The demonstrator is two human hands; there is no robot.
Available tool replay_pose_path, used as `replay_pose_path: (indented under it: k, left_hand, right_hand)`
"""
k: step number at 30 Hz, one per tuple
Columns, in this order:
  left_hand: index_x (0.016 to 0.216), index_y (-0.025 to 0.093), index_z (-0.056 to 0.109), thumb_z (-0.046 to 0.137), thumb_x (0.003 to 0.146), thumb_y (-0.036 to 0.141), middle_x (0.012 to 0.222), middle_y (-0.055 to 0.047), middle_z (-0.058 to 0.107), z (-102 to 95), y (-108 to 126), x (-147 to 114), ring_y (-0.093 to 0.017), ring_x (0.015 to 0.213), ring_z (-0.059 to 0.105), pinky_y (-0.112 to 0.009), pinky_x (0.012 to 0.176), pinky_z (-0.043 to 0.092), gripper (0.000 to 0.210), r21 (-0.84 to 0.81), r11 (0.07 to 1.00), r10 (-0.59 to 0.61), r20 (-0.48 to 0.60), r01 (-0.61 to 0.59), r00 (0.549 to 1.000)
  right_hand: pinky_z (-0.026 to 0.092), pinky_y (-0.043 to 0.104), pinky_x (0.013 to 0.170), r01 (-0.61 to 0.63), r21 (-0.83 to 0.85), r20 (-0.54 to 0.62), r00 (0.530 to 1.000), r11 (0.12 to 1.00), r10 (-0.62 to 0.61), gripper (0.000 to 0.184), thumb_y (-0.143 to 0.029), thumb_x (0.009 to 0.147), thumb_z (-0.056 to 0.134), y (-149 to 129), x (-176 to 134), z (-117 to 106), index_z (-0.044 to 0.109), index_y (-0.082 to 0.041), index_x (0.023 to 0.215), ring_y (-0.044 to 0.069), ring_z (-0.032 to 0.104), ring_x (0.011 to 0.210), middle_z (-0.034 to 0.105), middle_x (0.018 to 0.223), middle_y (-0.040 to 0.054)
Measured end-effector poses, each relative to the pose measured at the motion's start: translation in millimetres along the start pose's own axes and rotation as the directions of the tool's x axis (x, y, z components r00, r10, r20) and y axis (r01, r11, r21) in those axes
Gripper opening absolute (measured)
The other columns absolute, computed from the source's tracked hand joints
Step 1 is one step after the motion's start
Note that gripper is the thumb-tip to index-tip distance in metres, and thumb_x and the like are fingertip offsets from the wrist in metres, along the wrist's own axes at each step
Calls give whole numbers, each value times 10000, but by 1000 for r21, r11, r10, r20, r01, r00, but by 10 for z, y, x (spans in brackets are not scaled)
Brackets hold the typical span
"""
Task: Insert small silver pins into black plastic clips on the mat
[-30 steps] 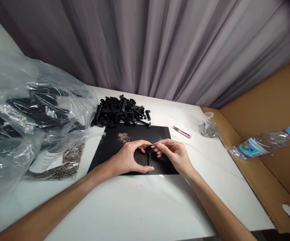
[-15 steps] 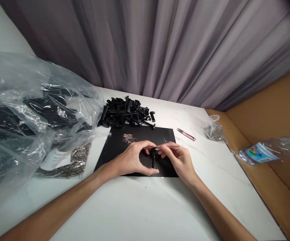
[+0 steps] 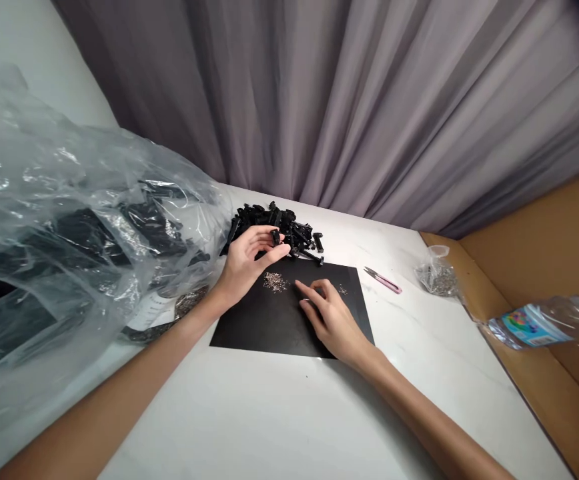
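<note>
My left hand [image 3: 249, 261] is raised at the front of a heap of black plastic parts [image 3: 299, 233], its thumb and fingers closed around one small black plastic part [image 3: 276, 237]. Most of that part is hidden by the fingers or blends with the heap behind. Low over the black mat [image 3: 264, 327], my right hand [image 3: 333, 319] has its fingers apart and pointing left, with nothing visible between them. Just left of its fingertips lies a small pile of tiny shiny metal pieces [image 3: 274, 282]. A few more tiny pieces [image 3: 342, 290] are scattered to its right.
Pink-handled thread snips [image 3: 383, 280] lie right of the mat. Beyond them are a small clear bag of metal pieces [image 3: 437, 272] and a plastic bottle [image 3: 534, 325] by the cardboard [image 3: 534, 227]. A large clear plastic bag [image 3: 84, 173] and a labelled bag [image 3: 157, 310] occupy the left.
My hands have parted. The left moved up and left to the heap; the right lowered toward the mat and opened. The thin stick-like thing at my right fingers no longer shows. The view shifted slightly.
</note>
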State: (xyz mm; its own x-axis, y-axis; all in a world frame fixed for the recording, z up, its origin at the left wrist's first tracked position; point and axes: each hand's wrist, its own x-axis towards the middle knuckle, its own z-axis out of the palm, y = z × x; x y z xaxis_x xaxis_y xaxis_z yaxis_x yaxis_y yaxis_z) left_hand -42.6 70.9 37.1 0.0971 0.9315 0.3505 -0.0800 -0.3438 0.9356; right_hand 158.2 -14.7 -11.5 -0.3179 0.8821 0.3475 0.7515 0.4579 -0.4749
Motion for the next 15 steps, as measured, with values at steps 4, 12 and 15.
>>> replay_pose_path:
  k: [4, 12, 15]
  left_hand:
    - [1124, 156, 661, 863, 727, 419, 1125, -101, 736, -19, -40, 0, -209, 990, 699, -352, 929, 563, 517, 21, 1000, 12, -16, -11, 1000]
    - [1108, 166, 655, 855, 732, 430, 1086, -90, 733, -11, -107, -4, -200, 953, 690, -357, 905, 558, 501, 100, 994, 41, -19, -39, 999]
    - [1121, 165, 655, 849, 740, 437, 1085, -95, 732, -8, -113, -10, -207, 967, 689, -369, 919, 554, 507, 129, 991, 46, -12, -44, 999]
  right_hand:
    - [559, 456, 939, 94, -186, 69, 994, 978, -82, 463, -242, 1064, 409, -12, 102, 76, 495, -202, 1517, 273, 601, 1058, 543, 1250, 163]
    - [566, 358, 798, -31, -43, -68, 997, 999, 28, 241, -274, 1054, 463, 13, 168, 123, 688, -221, 1122, 231, 672, 906, 649, 1065, 96]
    - [538, 327, 756, -74, 18, -106, 992, 997, 75, 204, -258, 1052, 461, 29, 166, 125, 660, -221, 1024, 212, 668, 850, 658, 978, 66]
